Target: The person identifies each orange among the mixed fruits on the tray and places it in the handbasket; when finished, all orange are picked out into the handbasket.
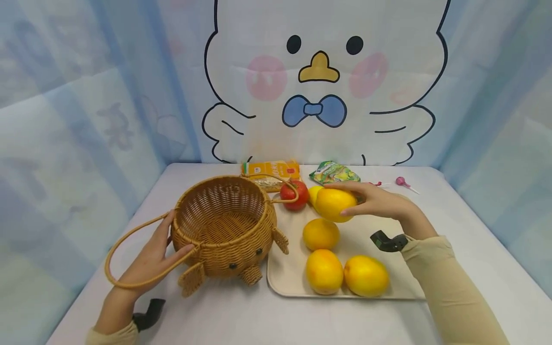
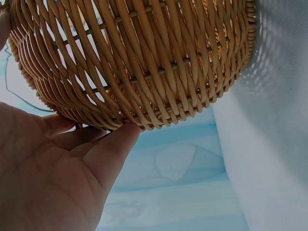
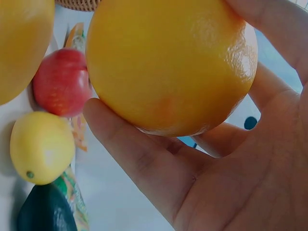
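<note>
My right hand (image 1: pixel 379 203) grips a yellow-orange mango (image 1: pixel 335 205) above the back of a cream tray (image 1: pixel 401 282). The right wrist view shows my fingers and thumb spread around the smooth mango (image 3: pixel 168 67). On the left, a brown wicker basket (image 1: pixel 224 254) with an animal face stands on the table, its inside bare. My left hand (image 1: pixel 148 258) holds the basket's left side, below one looped handle (image 1: pixel 116 244). Up close, its fingertips (image 2: pixel 122 137) press the woven wall (image 2: pixel 144 62).
Three more mangoes (image 1: pixel 324 271) lie on the tray. A red round fruit (image 1: pixel 295 195), a lemon (image 3: pixel 42 148) and a dark green item (image 3: pixel 46 209) sit at the back. Behind are an orange packet (image 1: pixel 276 168), a green packet (image 1: pixel 334 172) and lollipops (image 1: pixel 402 181).
</note>
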Tool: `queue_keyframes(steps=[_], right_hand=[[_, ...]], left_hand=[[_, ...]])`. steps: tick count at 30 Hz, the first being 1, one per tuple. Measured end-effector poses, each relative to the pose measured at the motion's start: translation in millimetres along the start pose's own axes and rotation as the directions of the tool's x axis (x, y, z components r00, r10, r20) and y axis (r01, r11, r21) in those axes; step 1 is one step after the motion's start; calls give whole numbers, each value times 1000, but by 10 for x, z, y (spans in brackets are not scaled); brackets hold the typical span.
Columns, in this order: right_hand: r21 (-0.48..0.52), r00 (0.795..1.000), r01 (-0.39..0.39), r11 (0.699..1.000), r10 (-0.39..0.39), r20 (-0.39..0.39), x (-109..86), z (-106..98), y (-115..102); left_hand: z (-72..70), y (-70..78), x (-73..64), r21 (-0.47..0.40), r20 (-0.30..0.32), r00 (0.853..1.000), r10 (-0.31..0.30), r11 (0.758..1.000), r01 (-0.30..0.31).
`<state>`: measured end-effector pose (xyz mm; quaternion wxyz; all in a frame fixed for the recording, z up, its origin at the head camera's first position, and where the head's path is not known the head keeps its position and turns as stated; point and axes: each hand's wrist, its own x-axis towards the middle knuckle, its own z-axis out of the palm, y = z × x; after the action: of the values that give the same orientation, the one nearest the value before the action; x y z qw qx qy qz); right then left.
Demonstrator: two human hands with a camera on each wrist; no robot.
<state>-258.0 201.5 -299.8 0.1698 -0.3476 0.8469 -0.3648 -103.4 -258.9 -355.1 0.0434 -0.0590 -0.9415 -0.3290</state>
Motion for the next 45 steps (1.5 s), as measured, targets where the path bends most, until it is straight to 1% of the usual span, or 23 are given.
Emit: queue_keyframes(steps=[6, 9, 15, 21, 24, 29, 33, 39, 45], right_hand=[[-16, 998, 58, 998, -57, 20, 92, 7, -55], [-28, 997, 74, 997, -74, 28, 139, 9, -76], [-70, 996, 91, 993, -90, 20, 211, 5, -117], [-67, 991, 133, 989, -131, 22, 236, -1, -139], [-63, 991, 135, 989, -134, 24, 255, 2, -148], [-69, 993, 113, 991, -112, 22, 293, 12, -184], [-78, 993, 120, 990, -118, 28, 335, 26, -226], [-81, 992, 123, 989, -121, 37, 402, 29, -336], [-100, 993, 119, 988, -115, 38, 436, 38, -382]], left_hand=[[5, -4, 0, -4, -7, 1000, 4, 1000, -4], [10, -8, -4, -4, -10, 1000, 6, 1000, -6], [20, -6, -1, 0, -11, 1000, 9, 1000, -9], [5, 12, 24, -1, -6, 1000, 17, 1000, -17], [4, 8, 19, -7, -4, 1000, 19, 1000, -19], [16, -9, -1, -14, -6, 1000, 15, 1000, -15], [16, -6, -4, -12, -2, 1000, 4, 1000, -4], [3, -5, -13, -28, 0, 1000, 4, 1000, -4], [14, -8, -6, -26, 1, 1000, 5, 1000, -5]])
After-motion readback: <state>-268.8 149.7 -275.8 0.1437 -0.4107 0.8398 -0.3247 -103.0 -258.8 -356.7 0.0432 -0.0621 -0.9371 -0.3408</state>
